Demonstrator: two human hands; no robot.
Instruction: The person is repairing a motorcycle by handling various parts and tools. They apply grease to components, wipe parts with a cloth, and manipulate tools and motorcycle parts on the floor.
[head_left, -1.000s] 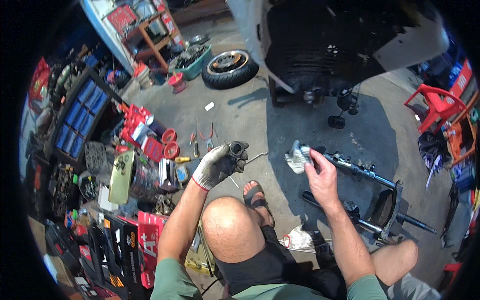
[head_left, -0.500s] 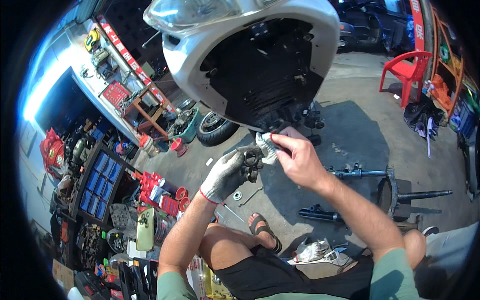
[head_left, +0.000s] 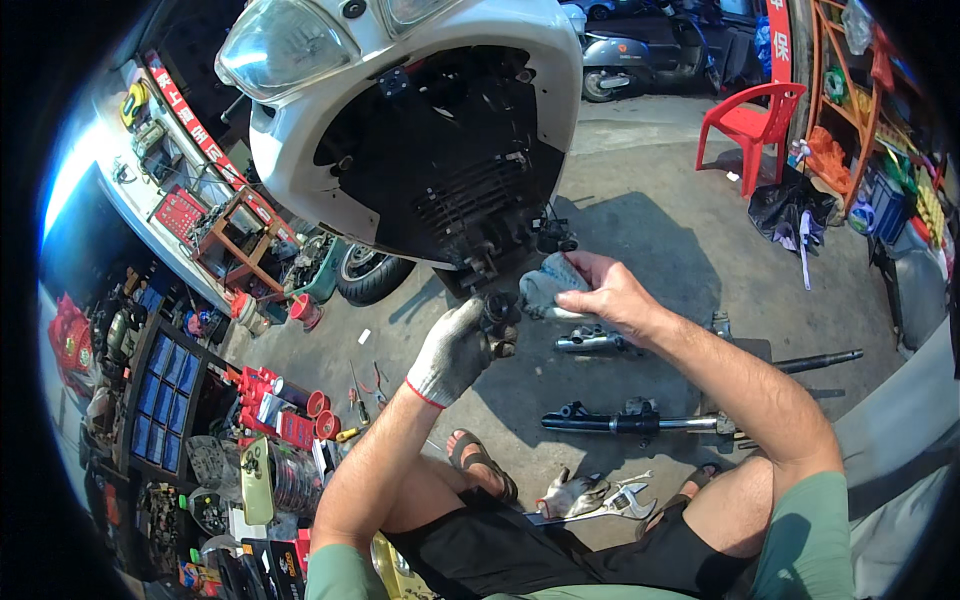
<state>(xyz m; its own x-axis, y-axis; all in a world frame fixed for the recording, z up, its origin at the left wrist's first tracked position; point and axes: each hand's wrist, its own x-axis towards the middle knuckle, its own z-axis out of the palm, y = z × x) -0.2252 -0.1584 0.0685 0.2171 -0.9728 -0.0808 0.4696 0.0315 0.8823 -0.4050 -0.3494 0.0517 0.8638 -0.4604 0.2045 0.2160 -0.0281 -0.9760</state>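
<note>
My left hand (head_left: 452,345), in a white knit glove with dirty, dark fingertips, is closed round a small dark round part (head_left: 499,312). Whether this is one piece or several cannot be made out. Bare and pinching, my right hand (head_left: 612,292) grips a crumpled pale cloth (head_left: 550,288), perhaps a glove, just right of the dark part. Both hands are held up in front of the white scooter front (head_left: 290,160), below its opened dark front cavity (head_left: 440,150).
Fork legs (head_left: 600,420) lie on the floor to the right. By my feet are a work glove (head_left: 572,495) and a large adjustable wrench (head_left: 615,503). Tools (head_left: 362,395), red containers (head_left: 295,425) and a parts cabinet (head_left: 165,390) stand left; a red chair (head_left: 750,125) is behind right.
The view has swung right, so the surroundings sit further left. The cloth shows more spread out from my right fingers. My left hand still grips the dark part, turned a little.
</note>
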